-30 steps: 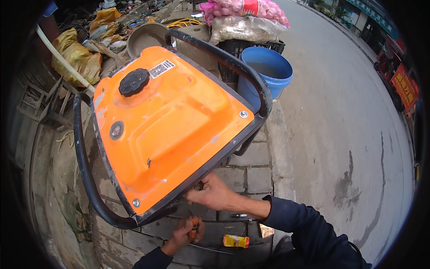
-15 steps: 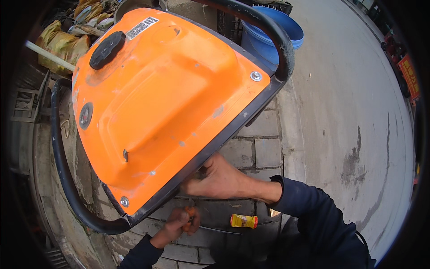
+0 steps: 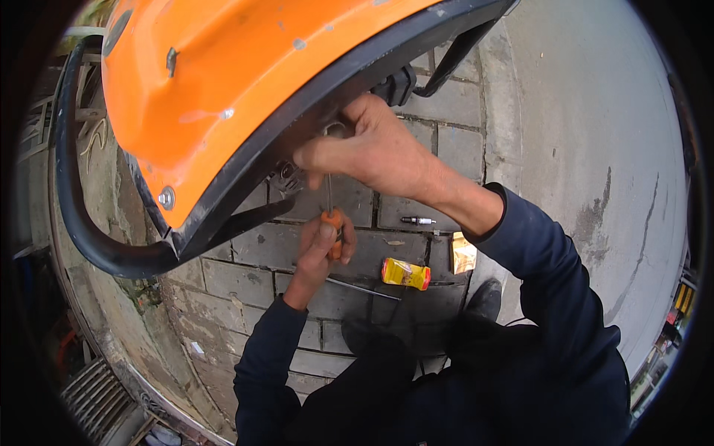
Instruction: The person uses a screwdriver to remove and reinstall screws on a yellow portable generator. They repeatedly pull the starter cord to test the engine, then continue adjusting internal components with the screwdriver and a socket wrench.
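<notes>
A portable generator with an orange tank (image 3: pixel 245 82) and a black tube frame (image 3: pixel 71 171) fills the upper left. My left hand (image 3: pixel 318 249) is below its lower edge, closed round the orange handle of a screwdriver (image 3: pixel 337 223). The screwdriver's thin shaft points up to the machine's underside. My right hand (image 3: pixel 372 149) reaches under the tank's edge from the right. Its thumb and fingers are bent together beside the upper end of the shaft, near a shiny rounded metal part (image 3: pixel 336 129). What they pinch, if anything, is hidden.
On the grey paving lie a spark plug (image 3: pixel 418 220), a yellow and red packet (image 3: pixel 405 273), a small copper-coloured box (image 3: pixel 462 253) and a thin metal rod (image 3: pixel 364 288). My shoes (image 3: pixel 485 299) stand just behind them. A concrete curb strip (image 3: pixel 502 111) runs along the right.
My view has tipped down, so the generator sits higher and the spark plug and box show fully. The screwdriver in my left hand now points up to the underside, beside my right hand.
</notes>
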`<move>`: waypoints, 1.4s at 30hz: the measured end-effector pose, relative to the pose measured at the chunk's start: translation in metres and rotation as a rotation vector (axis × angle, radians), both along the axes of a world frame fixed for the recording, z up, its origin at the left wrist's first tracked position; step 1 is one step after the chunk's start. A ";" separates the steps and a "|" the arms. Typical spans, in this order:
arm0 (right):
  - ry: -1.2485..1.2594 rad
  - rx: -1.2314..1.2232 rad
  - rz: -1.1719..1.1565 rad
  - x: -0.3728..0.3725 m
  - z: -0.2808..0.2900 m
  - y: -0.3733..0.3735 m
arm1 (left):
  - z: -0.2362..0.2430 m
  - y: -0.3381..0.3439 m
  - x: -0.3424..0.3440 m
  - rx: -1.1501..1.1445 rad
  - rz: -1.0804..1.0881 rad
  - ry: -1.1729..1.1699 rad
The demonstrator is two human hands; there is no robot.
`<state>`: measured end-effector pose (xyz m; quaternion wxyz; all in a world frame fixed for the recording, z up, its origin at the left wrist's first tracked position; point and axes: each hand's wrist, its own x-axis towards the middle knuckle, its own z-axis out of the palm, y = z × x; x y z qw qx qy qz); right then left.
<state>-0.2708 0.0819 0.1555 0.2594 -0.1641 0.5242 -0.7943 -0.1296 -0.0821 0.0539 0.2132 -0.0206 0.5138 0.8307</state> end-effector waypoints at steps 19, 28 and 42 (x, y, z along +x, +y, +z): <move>0.026 0.249 -0.064 0.093 -0.028 0.102 | -0.036 -0.004 0.210 -0.462 0.312 -0.281; 0.739 0.896 0.309 0.151 -0.186 0.031 | -0.078 0.015 0.229 -0.486 0.824 -0.606; 0.629 0.918 0.038 0.125 -0.190 0.092 | -0.103 -0.028 0.189 -1.310 0.351 -0.542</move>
